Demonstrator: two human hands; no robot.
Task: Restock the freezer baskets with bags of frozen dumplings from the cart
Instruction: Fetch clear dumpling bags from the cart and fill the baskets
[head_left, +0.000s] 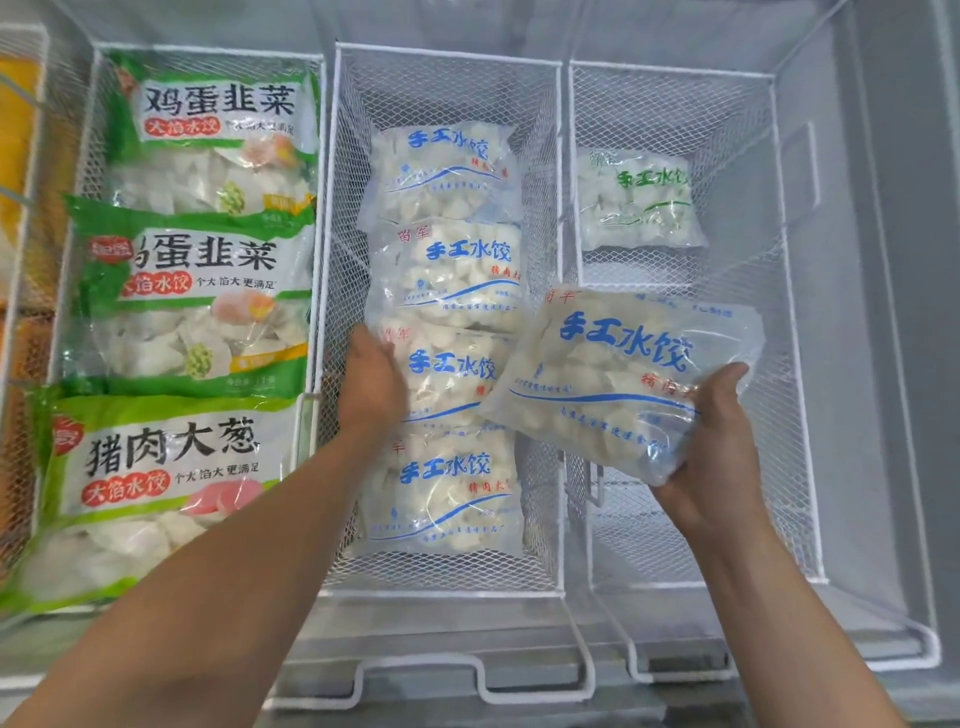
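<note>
My right hand (714, 441) grips a clear bag of dumplings with blue print (618, 374), held tilted above the gap between the middle basket (447, 54) and the right basket (670, 73). My left hand (371, 382) lies with straight fingers on the left side of the third blue-print bag (457, 369) in the middle basket. That basket holds several such bags in a row, front to back. One clear bag with green print (639, 200) lies at the far end of the right basket.
The left basket (208, 52) is packed with three large green-bordered dumpling bags (197, 291). An orange package (15, 130) shows at the far left edge. The grey freezer wall (883, 312) runs along the right. White basket handles (467, 670) hang at the near rim.
</note>
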